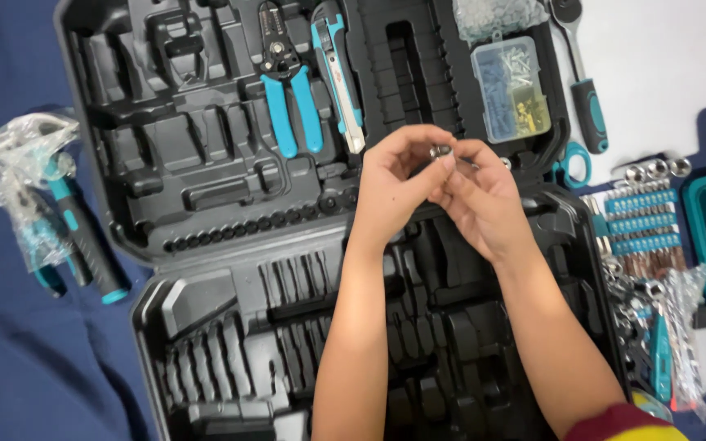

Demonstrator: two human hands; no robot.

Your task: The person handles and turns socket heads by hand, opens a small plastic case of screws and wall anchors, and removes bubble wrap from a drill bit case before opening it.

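Spanning most of the frame, an open black tool case (206,245) lies on a blue cloth (34,359), its moulded slots mostly bare. Above the middle of the case, a small metal socket (440,151) is pinched between the fingertips of both hands. The left hand (390,192) is closed on it from the left, and the right hand (484,200) is closed on it from the right; both forearms rise from the lower edge of the frame.

Only a few slots are filled, all in the upper half: teal-handled pliers (288,82), a utility knife (338,77) just beside them, and a clear box of small fasteners (510,88) toward the upper right. The row of round socket holes (247,224) across the middle left looks unfilled.

Much remains outside the case. At the left, a bagged hammer (51,204) lies on the cloth. At the upper right, a ratchet (582,73) rests on a white surface. At the right edge, loose sockets (655,170), a bit rack (641,216) and more bagged tools (672,343) are gathered.

Judged from this, the filling of the case appears to be at an early stage.
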